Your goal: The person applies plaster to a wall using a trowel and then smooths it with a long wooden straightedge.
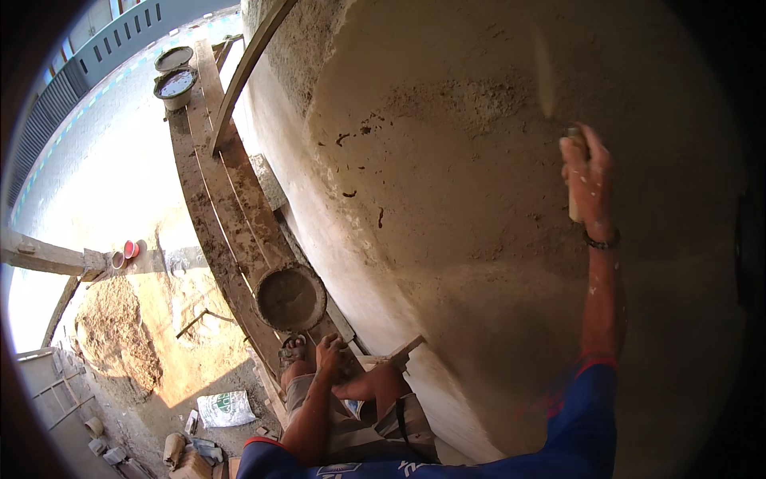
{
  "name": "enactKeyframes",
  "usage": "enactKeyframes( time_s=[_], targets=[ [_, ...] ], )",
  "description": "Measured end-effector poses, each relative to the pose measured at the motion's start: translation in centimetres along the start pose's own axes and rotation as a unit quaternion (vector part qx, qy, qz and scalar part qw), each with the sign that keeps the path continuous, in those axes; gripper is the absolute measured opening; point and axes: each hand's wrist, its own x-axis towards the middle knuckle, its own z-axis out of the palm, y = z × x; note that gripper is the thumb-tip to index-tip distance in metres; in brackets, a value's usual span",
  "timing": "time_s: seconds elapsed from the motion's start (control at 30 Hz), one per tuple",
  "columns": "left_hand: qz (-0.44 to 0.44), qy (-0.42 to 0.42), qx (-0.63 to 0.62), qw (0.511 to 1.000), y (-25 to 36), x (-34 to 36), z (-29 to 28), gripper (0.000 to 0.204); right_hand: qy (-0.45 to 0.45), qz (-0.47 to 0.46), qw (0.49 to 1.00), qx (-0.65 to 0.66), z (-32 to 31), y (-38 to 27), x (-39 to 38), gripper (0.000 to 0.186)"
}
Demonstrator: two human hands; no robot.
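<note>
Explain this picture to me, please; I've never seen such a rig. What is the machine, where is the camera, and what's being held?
There is no machine here: a person works with two bare hands. The single picture comes from a wide fisheye camera on the person's head, looking down, so straight edges bend and the rim goes dark.

The right hand is raised in front of a rough, brownish wall, gripping a hand tool; its far end is blurred. The left hand is low, near the knees; whether it holds anything is unclear.

Beneath are long, dirt-spattered planks. On them, just beyond the left hand, sits a round tub of grey, muddy-looking mix. Two more round containers stand toward the far end.
</note>
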Motion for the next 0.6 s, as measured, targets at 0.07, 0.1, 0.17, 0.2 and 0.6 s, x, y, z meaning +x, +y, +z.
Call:
enactKeyframes(
  time_s=[0.07,0.1,0.17,0.2,0.6],
  targets=[
    [-0.024,-0.001,-0.028,0.999,-2.3,-1.0,-0.6,0.036,0.102,0.053,0.993,-0.014,-4.3,-1.4,0.1,0.041],
    [-0.027,-0.001,-0.027,0.999,-3.0,-0.8,-0.9,0.036,0.106,0.041,0.993,-0.034,-4.8,-1.9,0.3,0.043],
    [-0.018,0.0,-0.001,1.0,-5.2,0.4,-1.6,0.034,0.024,0.045,0.999,-0.008,-3.8,-2.7,-1.0,0.045],
    [0.174,0.009,0.166,0.971,-8.9,4.1,-7.7,0.03,-0.072,0.02,0.995,0.07,-1.0,-6.2,-0.6,0.048],
    [-0.051,-0.01,-0.049,0.997,-2.5,-2.1,0.6,0.017,-0.565,0.075,0.814,0.113,10.0,0.0,-29.1,0.04]
  ],
)
